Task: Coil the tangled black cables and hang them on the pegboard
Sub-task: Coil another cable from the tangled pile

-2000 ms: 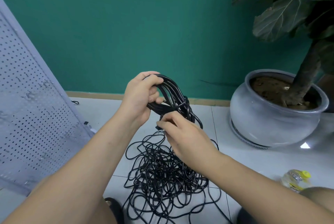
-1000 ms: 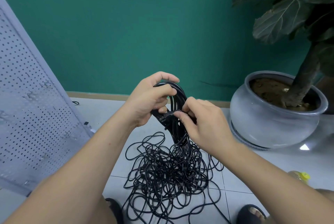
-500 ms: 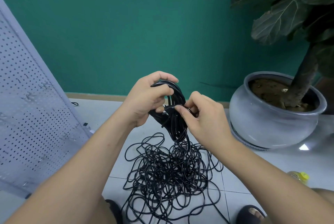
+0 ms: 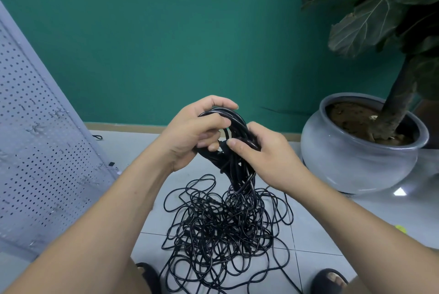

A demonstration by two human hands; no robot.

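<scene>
Head view: nearest, black sandals [image 4: 147, 277] sit at the floor's [image 4: 316, 229] near edge, either side of the tangle [image 4: 225, 229] of thin black cable that sprawls loose on the pale tiles. From its top several strands rise into a coil [image 4: 237, 122] held just above it. So the task's cable is partly gathered in the hands and mostly on the floor.

The left hand [image 4: 192, 134] grips the coil's upper loops, fingers and thumb curled round them, wrist bent inward. I judge it to be the anchor that keeps the loops stacked. The right hand [image 4: 266, 158] closes on the bundle just below, thumb pressed across the front strands and fingers wrapped behind. It is likely cinching or winding a turn round the waist so the loops cannot spring apart. Both forearms angle in from the bottom corners and meet at the middle.

Farther left, the perforated pegboard [image 4: 42, 151] leans at the floor's left edge, with small hooks but no cable visibly hung. Farther right, a grey plant pot [image 4: 356, 163] stands against the green wall [image 4: 166, 32].
</scene>
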